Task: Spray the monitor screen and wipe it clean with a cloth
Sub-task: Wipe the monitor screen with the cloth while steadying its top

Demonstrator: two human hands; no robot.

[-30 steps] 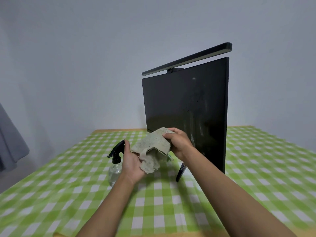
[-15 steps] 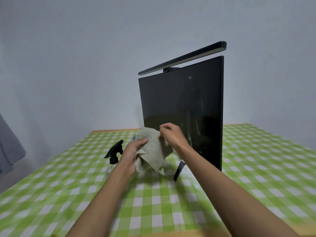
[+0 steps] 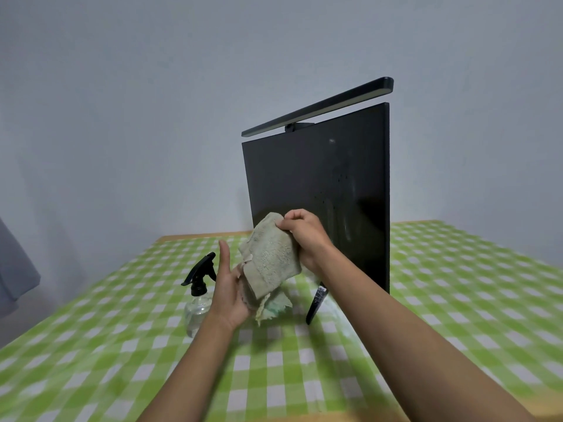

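Grey-beige terry cloth (image 3: pixel 269 254) held up between both hands in front of the lower left part of the monitor screen (image 3: pixel 316 193), not touching the glass as far as I can tell. Right hand (image 3: pixel 304 236) has its fingers (image 3: pixel 288 222) closed on the cloth's top edge. Left hand (image 3: pixel 230 287) sits under and beside the hanging part, palm flat against it, fingers extended and not curled, so it supports rather than grips. Looks like the cloth is being folded or bunched for wiping

Spray bottle (image 3: pixel 198 295) stands upright on the worktop (image 3: pixel 122 345), just left of the left hand, nobody holding it. Clear body, black trigger head, liquid level hard to read

Screen is dark, stands upright on a thin black stand leg (image 3: pixel 316 303), light bar (image 3: pixel 316 106) clipped on top. Right half of the screen shows fine droplets and pale vertical streaks plus one small light smudge high up, so spraying looks done, at least on that side. Left half shows no wetness that I can make out

Progress judgement: spray step likely finished, bottle set aside, wiping not yet started. Left to do: press cloth on glass, wipe droplets and streaks across the whole panel, clear the upper smudge
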